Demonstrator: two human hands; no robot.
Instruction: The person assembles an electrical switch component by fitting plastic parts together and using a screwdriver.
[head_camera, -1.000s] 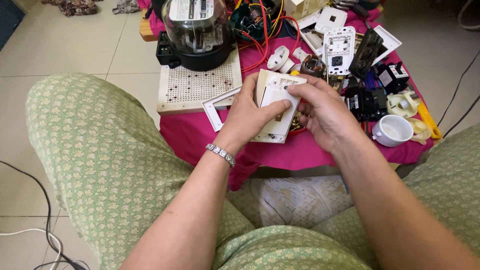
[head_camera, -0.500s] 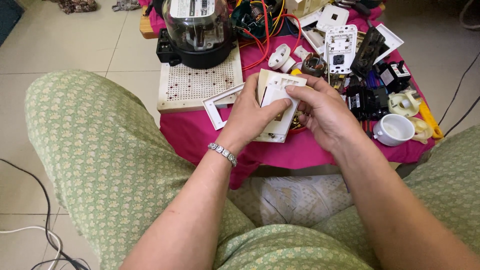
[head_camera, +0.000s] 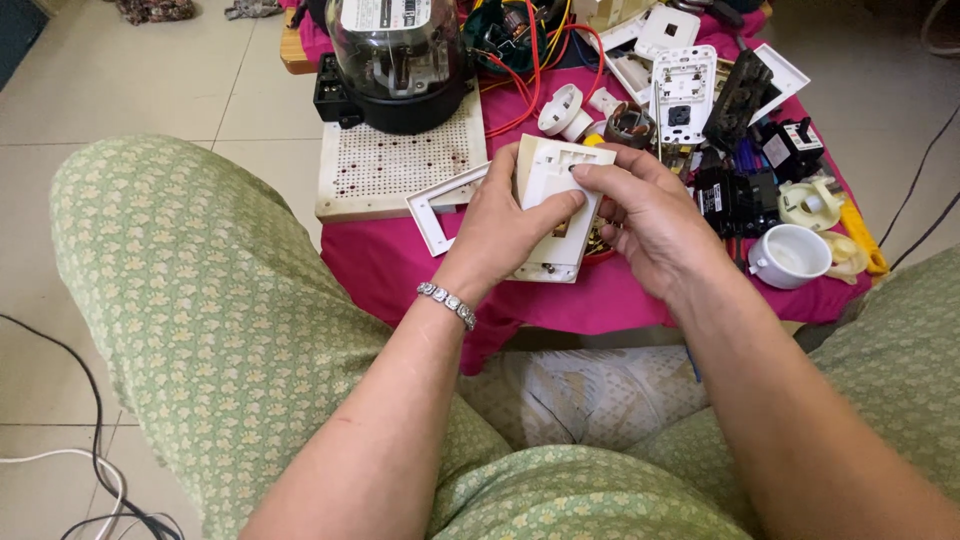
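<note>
Steadying it above the pink cloth's (head_camera: 400, 265) near edge, a white switch plate (head_camera: 556, 205) is gripped by the left hand (head_camera: 505, 225) while its top is pinched by the right hand (head_camera: 655, 215).

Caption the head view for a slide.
Left hand and right hand grip a white switch plate over a pink-clothed table of electrical parts.

Big pale floor tiles (head_camera: 130, 90) all around, with thin dark lines between them. A low table under a bright pink cloth (head_camera: 400, 265), packed with bits and pieces. At the far left edge of the table, a wooden block (head_camera: 296, 55). Black and white wires (head_camera: 85, 470) curling on the floor at the bottom left. Another dark wire (head_camera: 925, 195) across the tiles on the right. Soft daylight, gentle shadows.
</note>
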